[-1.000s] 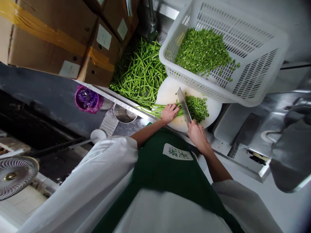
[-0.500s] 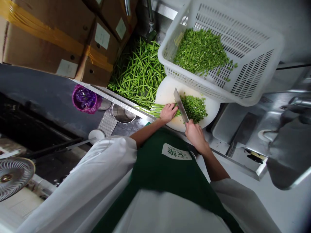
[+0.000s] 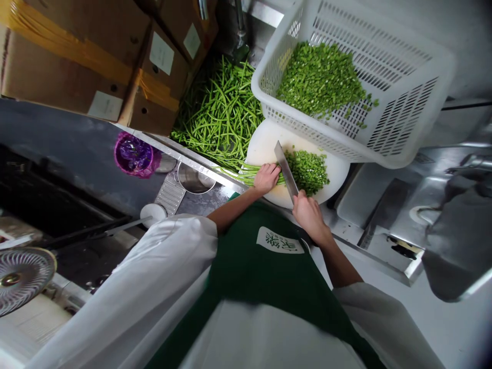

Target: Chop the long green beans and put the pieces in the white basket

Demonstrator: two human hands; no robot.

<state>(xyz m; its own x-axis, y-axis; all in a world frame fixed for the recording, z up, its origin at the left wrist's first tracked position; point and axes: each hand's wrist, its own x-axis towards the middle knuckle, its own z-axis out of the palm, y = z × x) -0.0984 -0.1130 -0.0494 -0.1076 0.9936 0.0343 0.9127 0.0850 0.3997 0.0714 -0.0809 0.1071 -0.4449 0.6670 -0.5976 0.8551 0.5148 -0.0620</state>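
My left hand (image 3: 266, 177) presses down with curled fingers on a bundle of long green stalks (image 3: 246, 174) lying across a round white cutting board (image 3: 265, 146). My right hand (image 3: 307, 212) is closed round the handle of a cleaver (image 3: 285, 169), whose blade stands right beside my left fingers. A heap of chopped green pieces (image 3: 309, 169) lies on the board to the right of the blade. Just behind the board, a white slotted basket (image 3: 403, 123) holds many more chopped pieces (image 3: 319, 79).
A big pile of uncut green stalks (image 3: 219, 110) fills the sink behind the board. Taped cardboard boxes (image 3: 88, 56) stand at the left. A purple-lined cup (image 3: 134, 155), a metal bowl (image 3: 194, 179), a fan (image 3: 23, 277) and steel counter parts (image 3: 384, 215) lie around.
The cleaver has shifted a little to the left along the bundle, closer to my left fingers. My left hand stays on the stalks. The view has moved slightly.
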